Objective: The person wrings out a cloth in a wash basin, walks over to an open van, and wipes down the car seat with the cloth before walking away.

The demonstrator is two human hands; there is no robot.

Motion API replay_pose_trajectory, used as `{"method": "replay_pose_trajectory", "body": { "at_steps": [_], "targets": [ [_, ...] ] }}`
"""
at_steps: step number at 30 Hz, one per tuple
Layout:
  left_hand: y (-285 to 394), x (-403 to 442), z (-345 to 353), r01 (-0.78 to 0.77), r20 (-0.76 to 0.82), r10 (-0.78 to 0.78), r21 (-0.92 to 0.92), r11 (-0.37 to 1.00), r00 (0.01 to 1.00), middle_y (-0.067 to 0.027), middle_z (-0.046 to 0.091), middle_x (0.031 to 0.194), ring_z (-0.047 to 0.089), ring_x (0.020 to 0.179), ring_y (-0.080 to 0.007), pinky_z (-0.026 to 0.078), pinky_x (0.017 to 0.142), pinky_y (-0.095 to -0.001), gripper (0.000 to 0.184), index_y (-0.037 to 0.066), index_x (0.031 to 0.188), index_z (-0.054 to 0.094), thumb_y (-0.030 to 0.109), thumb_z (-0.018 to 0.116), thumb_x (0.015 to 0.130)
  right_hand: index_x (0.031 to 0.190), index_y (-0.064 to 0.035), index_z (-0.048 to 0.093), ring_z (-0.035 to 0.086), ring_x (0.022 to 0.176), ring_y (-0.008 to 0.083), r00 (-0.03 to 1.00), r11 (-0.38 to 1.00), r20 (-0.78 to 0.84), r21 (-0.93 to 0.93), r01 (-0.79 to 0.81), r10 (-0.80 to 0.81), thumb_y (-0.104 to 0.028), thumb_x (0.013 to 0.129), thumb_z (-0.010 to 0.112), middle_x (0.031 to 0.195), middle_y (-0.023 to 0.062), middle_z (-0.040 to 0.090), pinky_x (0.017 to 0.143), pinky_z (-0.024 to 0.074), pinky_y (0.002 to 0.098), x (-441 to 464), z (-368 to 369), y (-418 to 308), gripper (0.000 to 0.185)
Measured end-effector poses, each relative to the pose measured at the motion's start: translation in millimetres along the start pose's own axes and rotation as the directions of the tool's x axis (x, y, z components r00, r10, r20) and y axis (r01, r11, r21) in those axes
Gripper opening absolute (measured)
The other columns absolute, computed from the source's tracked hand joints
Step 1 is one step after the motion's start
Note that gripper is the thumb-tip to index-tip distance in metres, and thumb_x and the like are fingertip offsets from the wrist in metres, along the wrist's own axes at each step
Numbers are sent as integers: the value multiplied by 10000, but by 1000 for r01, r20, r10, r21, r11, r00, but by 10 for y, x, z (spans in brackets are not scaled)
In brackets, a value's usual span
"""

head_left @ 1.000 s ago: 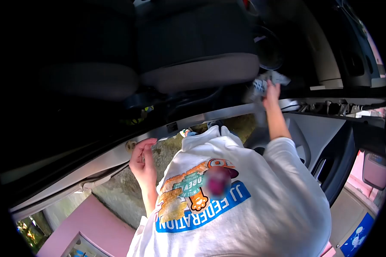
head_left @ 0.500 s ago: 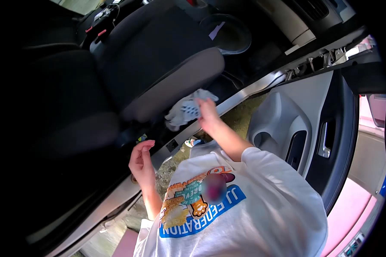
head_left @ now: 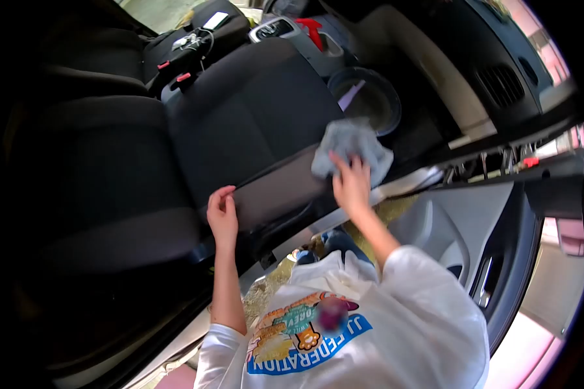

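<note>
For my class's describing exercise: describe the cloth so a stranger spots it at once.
Find the dark car seat. By its corner near the round basin, the right hand touches the cloth. It's pale and crumpled, unlike both neighbours.

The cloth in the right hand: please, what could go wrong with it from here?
The cloth is bunched under the right hand, close to the round basin. A wide stroke might knock the basin or drop a corner into it.

Loose folds hang near the front edge of the seat, so they could perhaps catch below it.
</note>
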State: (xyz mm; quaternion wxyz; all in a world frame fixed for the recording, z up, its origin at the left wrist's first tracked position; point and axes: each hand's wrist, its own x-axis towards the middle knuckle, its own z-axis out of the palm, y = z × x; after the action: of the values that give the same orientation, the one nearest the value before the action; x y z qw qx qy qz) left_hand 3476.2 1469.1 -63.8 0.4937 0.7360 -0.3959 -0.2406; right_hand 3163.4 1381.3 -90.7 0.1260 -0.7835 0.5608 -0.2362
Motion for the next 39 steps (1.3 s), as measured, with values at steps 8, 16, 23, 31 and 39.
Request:
{"method": "replay_pose_trajectory", "body": {
  "at_steps": [8,16,23,31,39],
  "targets": [
    [-663,1762,-5,-78,-124,243,729,680,962,-123,605,1106,587,1059,-333,492,899,-453,160,55,1054,638,120,618,909,1462,-159,561,479,1361,408,953,949,-64,-131,285,-295,-153,848,623,1462,184,544,1161,319,534,1419,183,16,617],
    [-887,2024,124,42,-225,296,854,518,928,-124,530,1016,542,994,-322,436,863,-454,110,68,972,532,141,561,895,1326,-96,644,501,1326,405,921,921,-123,-183,345,-369,-227,849,638,1406,196,581,1152,337,514,3645,1366,-172,494],
    [-942,2050,117,45,-254,284,813,580,925,-126,525,1018,537,1003,-329,422,862,-471,143,81,970,532,152,581,855,929,9,671,595,947,456,910,921,-197,68,384,-365,-127,709,719,969,232,644,842,436,537,3588,2316,-1714,263],
    [-959,2053,90,51,-272,281,796,603,920,-118,533,999,545,972,-316,437,844,-458,142,79,944,532,168,599,856,1079,-41,734,602,1159,415,770,789,172,158,594,-615,-29,729,676,1170,196,679,1068,423,518,3144,1948,-1469,355],
    [-962,2070,84,56,-267,279,807,588,922,-127,523,989,544,978,-324,427,870,-465,161,68,977,541,167,587,859,1388,-159,588,540,1204,426,833,825,-91,115,553,-546,-4,706,696,1206,200,602,1062,380,537,2927,1903,-1869,708]
  ]
}}
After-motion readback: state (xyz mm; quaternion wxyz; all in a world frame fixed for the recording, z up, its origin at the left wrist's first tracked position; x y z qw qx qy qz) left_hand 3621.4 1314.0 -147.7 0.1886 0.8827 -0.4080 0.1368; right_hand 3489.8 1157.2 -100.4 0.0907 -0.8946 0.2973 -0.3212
